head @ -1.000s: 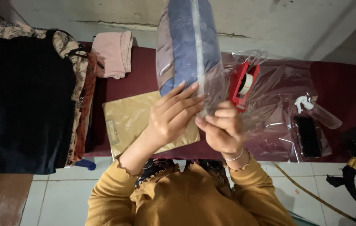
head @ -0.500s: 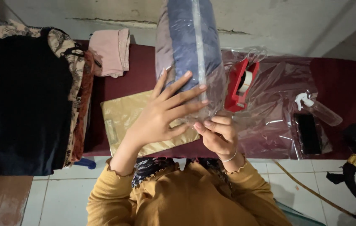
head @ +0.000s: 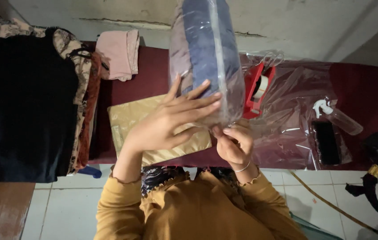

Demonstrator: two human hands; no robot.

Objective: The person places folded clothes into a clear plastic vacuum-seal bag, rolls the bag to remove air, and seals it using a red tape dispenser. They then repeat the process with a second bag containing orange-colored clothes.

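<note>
The clear-bagged blue and grey garment (head: pixel 206 58) is held upright above the near edge of the maroon table (head: pixel 153 80). The left hand (head: pixel 166 122) is spread flat against its lower face, fingers open. The right hand (head: pixel 235 142) is pinched closed on the bag's bottom flap. That flap is best pulled taut and creased evenly while the left palm keeps 1 face braced. The red tape dispenser (head: pixel 260 89) stands just beside.

We see a clear plastic bag (head: pixel 206 58), glossy and wrinkled, with soft blue and grey-brown cloth inside. Our left hand (head: pixel 166 124) lies on its smooth film. Below is a gold packet (head: pixel 129 120) with a slightly shiny, creased surface. The table cover (head: pixel 149 82) looks like matt dark red cloth. The tape dispenser (head: pixel 260 89) is red hard plastic. More transparent plastic sheets (head: pixel 295 120) shine beside it. The folded pink cloth (head: pixel 118 53) looks matt.
</note>
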